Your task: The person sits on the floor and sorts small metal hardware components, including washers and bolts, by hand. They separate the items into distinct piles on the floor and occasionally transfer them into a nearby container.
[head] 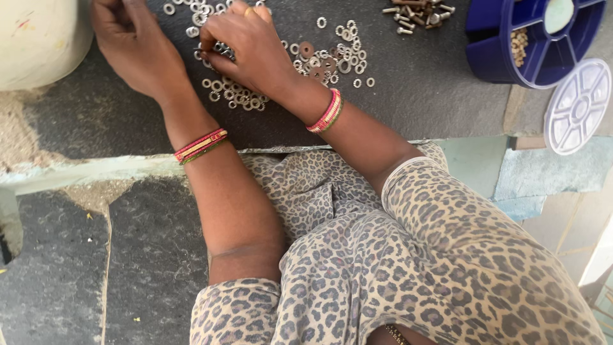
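Seen from the head camera, the right hand [249, 48] is curled over a scatter of small metal washers [239, 96] on a dark stone slab [415, 96], its fingertips pinched narrowly together on a few washers near the upper middle of the heap; exactly what is gripped between them is too small to tell. The left hand [131, 41] lies just beside it to the left, fingers bent loosely, its tips running past the top edge, so whether it holds anything cannot be told. Both wrists wear stacked red and gold bangles [327, 112]. More washers, some larger and brownish, spread to the right of the right hand, and a small pile of bolts [418, 14] sits farther right near the top edge. A blue round compartment tray [488, 61] stands at the upper right corner, with small pieces in one compartment, and its clear divided lid [578, 105] lies just below it. A pale rounded container [38, 35] sits at the upper left.
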